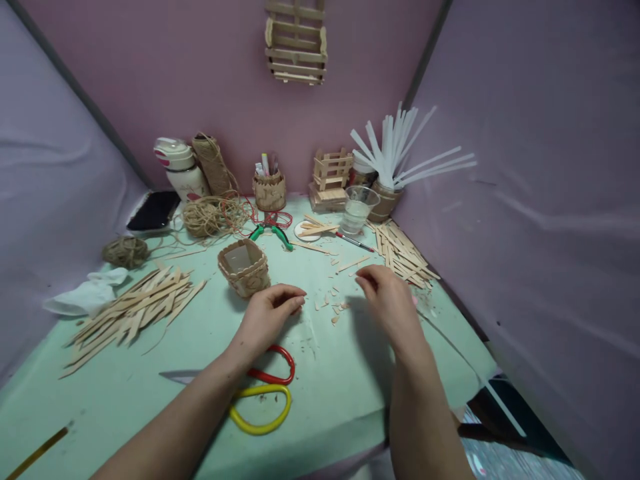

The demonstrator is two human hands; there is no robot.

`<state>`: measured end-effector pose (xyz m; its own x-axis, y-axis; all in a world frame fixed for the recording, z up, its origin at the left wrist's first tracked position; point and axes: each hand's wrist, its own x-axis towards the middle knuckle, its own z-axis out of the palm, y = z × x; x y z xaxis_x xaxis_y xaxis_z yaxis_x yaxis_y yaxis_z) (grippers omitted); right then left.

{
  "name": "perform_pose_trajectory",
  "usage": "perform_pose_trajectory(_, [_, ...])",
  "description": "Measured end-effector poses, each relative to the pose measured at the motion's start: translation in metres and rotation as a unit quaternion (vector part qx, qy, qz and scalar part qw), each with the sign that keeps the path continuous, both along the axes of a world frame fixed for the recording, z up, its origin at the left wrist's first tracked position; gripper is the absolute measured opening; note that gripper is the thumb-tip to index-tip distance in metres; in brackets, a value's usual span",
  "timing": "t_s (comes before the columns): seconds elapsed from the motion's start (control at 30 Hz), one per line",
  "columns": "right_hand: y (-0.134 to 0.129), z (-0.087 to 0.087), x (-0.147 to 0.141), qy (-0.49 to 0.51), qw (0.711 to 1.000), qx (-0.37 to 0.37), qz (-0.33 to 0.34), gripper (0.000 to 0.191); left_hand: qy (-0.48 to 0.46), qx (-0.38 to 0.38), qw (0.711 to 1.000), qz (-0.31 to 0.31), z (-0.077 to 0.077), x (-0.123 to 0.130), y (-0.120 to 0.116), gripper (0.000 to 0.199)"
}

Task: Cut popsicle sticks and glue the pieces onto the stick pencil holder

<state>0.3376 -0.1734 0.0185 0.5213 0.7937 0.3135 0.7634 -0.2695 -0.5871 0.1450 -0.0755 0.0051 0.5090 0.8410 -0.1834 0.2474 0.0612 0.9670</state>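
My left hand (273,312) is closed in a pinch above the middle of the table, its fingertips beside small wood chips (337,307). Whatever it pinches, if anything, is too small to make out. Just behind it stands a small square basket (245,270) covered in wooden pieces. My right hand (387,297) hovers to the right of the chips with thumb and forefinger pressed together; I cannot make out anything between them. Scissors with one red and one yellow handle (260,427) lie partly under my left forearm.
Wooden stick piles (135,303) lie left and right (403,250). Farther back are green-handled pliers (273,230), twine (205,217), a phone (154,211), a bottle (177,167), a clear cup (356,212) and white glue sticks (395,147). A white cloth (87,293) lies far left.
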Motion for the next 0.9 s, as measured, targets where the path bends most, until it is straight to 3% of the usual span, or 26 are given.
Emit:
perform_pose_trajectory(0.07, [0.012, -0.009, -0.003, -0.018, 0.997, -0.067, 0.028, 0.015, -0.040, -0.053, 0.998, 0.022, -0.005, -0.002, -0.001, 0.024])
perform_pose_trajectory(0.17, [0.025, -0.023, -0.007, -0.027, 0.993, -0.108, 0.043, 0.020, -0.077, -0.108, 0.990, 0.046, -0.008, -0.003, -0.002, 0.029])
perform_pose_trajectory(0.33, [0.035, -0.039, -0.009, 0.005, 0.992, -0.112, 0.061, 0.018, -0.085, -0.147, 0.984, 0.053, -0.006, -0.002, -0.003, 0.023])
perform_pose_trajectory(0.5, [0.036, -0.037, -0.014, 0.018, 0.993, -0.098, 0.062, 0.017, -0.097, -0.142, 0.984, 0.047, -0.007, -0.001, -0.004, 0.023])
perform_pose_trajectory(0.6, [0.031, -0.026, -0.025, 0.163, 0.983, -0.050, 0.064, 0.009, -0.109, -0.143, 0.982, 0.054, -0.009, -0.001, -0.004, 0.024])
perform_pose_trajectory(0.7, [0.027, -0.016, -0.041, 0.348, 0.934, -0.002, 0.087, 0.013, -0.130, -0.148, 0.978, 0.071, -0.011, -0.001, -0.005, 0.027])
perform_pose_trajectory(0.9, [0.030, -0.012, -0.062, 0.468, 0.878, -0.004, 0.097, 0.019, -0.170, -0.172, 0.967, 0.086, -0.013, 0.001, -0.006, 0.032])
